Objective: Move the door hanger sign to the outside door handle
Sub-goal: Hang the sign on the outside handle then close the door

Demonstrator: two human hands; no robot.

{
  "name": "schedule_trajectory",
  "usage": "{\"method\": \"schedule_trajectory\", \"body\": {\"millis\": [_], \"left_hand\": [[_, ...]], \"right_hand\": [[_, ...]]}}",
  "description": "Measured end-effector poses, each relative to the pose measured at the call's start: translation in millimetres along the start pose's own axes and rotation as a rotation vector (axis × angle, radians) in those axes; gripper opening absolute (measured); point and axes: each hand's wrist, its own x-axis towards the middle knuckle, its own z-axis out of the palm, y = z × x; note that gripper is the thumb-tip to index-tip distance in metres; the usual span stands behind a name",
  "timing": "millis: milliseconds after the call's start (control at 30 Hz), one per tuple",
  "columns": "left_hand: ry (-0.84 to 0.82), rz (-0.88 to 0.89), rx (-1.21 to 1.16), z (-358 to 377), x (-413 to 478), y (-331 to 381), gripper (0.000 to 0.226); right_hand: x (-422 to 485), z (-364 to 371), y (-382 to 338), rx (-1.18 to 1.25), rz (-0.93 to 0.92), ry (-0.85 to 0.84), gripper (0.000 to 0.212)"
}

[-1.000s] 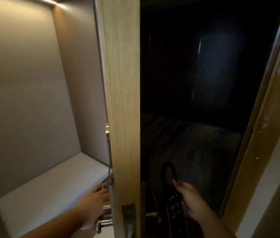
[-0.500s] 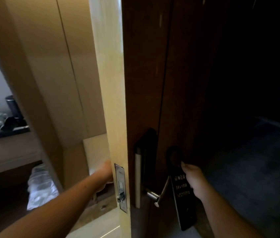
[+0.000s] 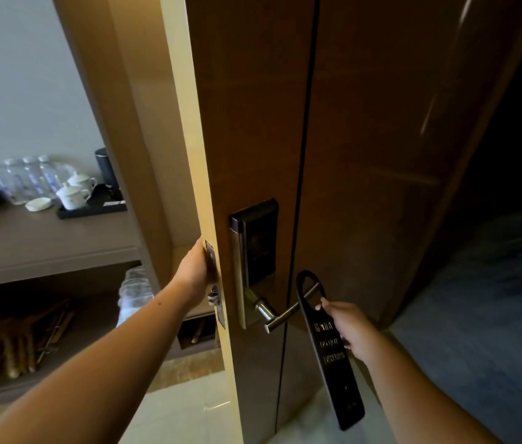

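A long black door hanger sign (image 3: 333, 354) with pale lettering hangs tilted in my right hand (image 3: 348, 328), which grips its middle. The sign's top loop is around the tip of the silver outside door handle (image 3: 285, 314), a lever below a black electronic lock panel (image 3: 255, 248) on the dark wooden door face (image 3: 253, 123). My left hand (image 3: 197, 272) holds the door's pale edge (image 3: 189, 123) just above the latch plate, fingers wrapped behind the door and hidden.
To the left, a shelf (image 3: 45, 238) carries a black tray with white lidded cups (image 3: 72, 195) and several water bottles (image 3: 22, 179). Wooden hangers (image 3: 19, 341) lie in the compartment below. Pale floor (image 3: 182, 415) lies under the door; blue carpet (image 3: 493, 315) spreads on the right.
The view has swung left from the dark corridor toward the door's outer face. My right hand has brought the sign up so its loop now sits over the handle's tip.
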Motion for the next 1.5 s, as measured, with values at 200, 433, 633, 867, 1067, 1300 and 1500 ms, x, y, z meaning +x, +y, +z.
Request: {"method": "schedule_trajectory", "body": {"millis": [200,433,633,867,1067,1300,1500], "left_hand": [[0.021,0.024,0.017,-10,-10,5,0.068],[-0.022,0.341,0.195,-9,-14,13,0.069],[0.131,0.325,0.382,-11,2,19,0.070],[0.078,0.299,0.426,-24,12,32,0.080],[0.089,0.308,0.490,-34,15,33,0.077],[-0.065,0.225,0.329,-58,9,40,0.047],[-0.445,0.239,0.566,-43,-14,58,0.042]], "right_hand": [[6,28,-11,-0.065,-0.020,-0.034,0.038],[14,49,-25,-0.101,-0.055,0.023,0.039],[11,75,-18,0.003,-0.065,-0.031,0.027],[11,121,-5,-0.132,-0.167,-0.126,0.010],[21,129,-6,-0.262,-0.283,0.040,0.018],[41,75,8,-0.528,-0.203,-0.168,0.042],[32,13,1,-0.149,-0.095,0.209,0.021]]}}
